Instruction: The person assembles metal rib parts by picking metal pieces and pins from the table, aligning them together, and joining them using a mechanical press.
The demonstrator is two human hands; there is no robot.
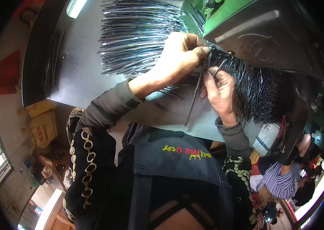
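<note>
Table of grey metal (81, 69) with a green machine (231, 13) at its far right: should any part there move, the left hand (181, 55) could be nipped, its fingertips' nearness to the machine being the likely cause; whether these are clamped cannot be told. A long dark strip (196, 93) slants from just below those fingertips toward the near left, passing left of the right hand (222, 94), whose thumb and fingers clamp a shorter rod (219, 67).
</note>
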